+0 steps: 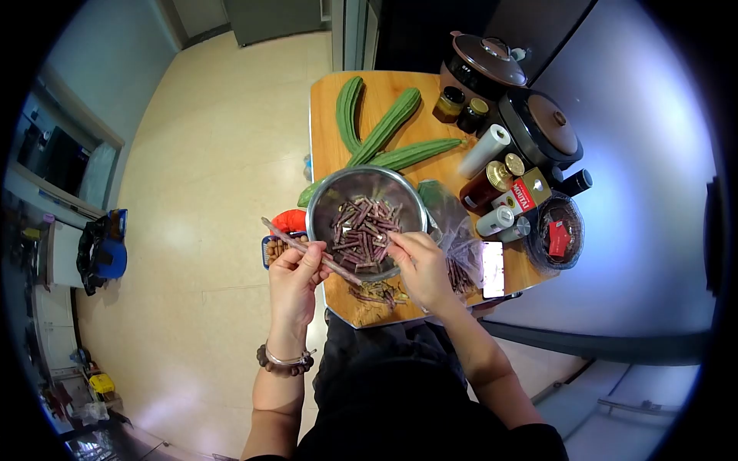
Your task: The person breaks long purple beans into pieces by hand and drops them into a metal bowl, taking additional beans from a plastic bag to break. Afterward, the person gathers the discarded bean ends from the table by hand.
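Observation:
My left hand (296, 280) pinches a long purple stalk (288, 240) between thumb and fingers. The stalk slants across the left rim of a metal bowl (323, 188), its lower end near the bowl's front edge. Inside lie many short purple stalk pieces (361, 230). Over the bowl's right side, my right hand (419, 265) has thumb and fingertips pressed together; whatever is between them is too small to make out. Brownish trimmings (375, 294) lie on the table in front of the bowl. More purple stalks (460, 276) show by a clear plastic bag (457, 230), partly behind my right hand.
Long ridged green gourds (388, 127) lie behind the bowl on the wooden table (327, 96). Jars (449, 104), bottles, two cookers (538, 127) and a lit phone (493, 269) crowd the right side. A blue basket of brown nuts (275, 250) is at the left edge.

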Demonstrator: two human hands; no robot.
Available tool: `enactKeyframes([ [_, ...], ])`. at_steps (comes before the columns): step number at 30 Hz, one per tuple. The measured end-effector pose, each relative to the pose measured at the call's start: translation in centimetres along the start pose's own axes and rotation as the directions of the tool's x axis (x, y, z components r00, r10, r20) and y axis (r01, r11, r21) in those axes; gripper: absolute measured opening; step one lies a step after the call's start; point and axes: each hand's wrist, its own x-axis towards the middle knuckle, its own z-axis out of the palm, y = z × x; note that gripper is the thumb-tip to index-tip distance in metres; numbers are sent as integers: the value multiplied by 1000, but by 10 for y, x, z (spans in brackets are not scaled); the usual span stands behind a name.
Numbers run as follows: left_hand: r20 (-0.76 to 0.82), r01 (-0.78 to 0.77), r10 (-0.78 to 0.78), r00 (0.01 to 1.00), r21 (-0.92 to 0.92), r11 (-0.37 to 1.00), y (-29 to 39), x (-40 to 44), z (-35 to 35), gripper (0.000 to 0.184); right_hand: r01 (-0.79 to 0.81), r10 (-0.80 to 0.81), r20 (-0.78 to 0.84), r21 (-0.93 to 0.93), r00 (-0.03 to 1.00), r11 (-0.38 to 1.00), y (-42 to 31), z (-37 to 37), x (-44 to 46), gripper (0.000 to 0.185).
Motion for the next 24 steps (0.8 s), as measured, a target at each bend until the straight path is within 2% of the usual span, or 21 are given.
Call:
enactKeyframes([
  [1, -3, 4, -4, 1000, -1, 1000, -2, -1, 1, 19, 9, -9, 2, 111, 1000, 994, -19, -6, 1, 29],
  [2, -7, -38, 38, 999, 26, 999, -3, -2, 3, 17, 93, -94, 6, 135, 996, 986, -33, -10, 3, 33],
  [3, -7, -81, 82, 997, 53, 995, -4, -2, 5, 16, 90, -92, 5, 135, 996, 987, -45, -11, 5, 33],
  [5, 3, -93, 93, 996, 76, 993, -6, -5, 7, 15, 269, -270, 28, 29, 963, 963, -63, -10, 6, 36],
  [9, 60, -75, 68, 996, 125, 989, -1, -11, 16, 19, 360, -363, -10, -109, 932, 927, -55, 2, 3, 29],
  [10, 139, -78, 53, 989, 176, 981, 1, -11, 15, 25, 361, -364, -10, -109, 931, 926, -54, 3, 3, 29],
  [13, 184, -45, 12, 983, 177, 983, 0, -13, 18, 30, 359, -366, -29, -136, 930, 923, -53, 2, 2, 26],
  [15, 185, -17, -12, 983, 156, 988, 0, -12, 15, 30, 344, -342, 34, -73, 939, 936, -56, -1, 3, 23],
  [20, 219, 53, -83, 972, 141, 989, -1, -13, 13, 30, 384, -380, 60, -60, 923, 922, -55, -4, 3, 18],
  [22, 290, 54, -116, 950, 216, 975, -2, -13, 11, 31, 406, -402, 78, -51, 913, 912, -53, -7, 3, 16],
  [24, 346, 92, -169, 923, 228, 969, 1, -12, 10, 33, 431, -426, 209, 24, 880, 902, -49, -12, 4, 14],
])
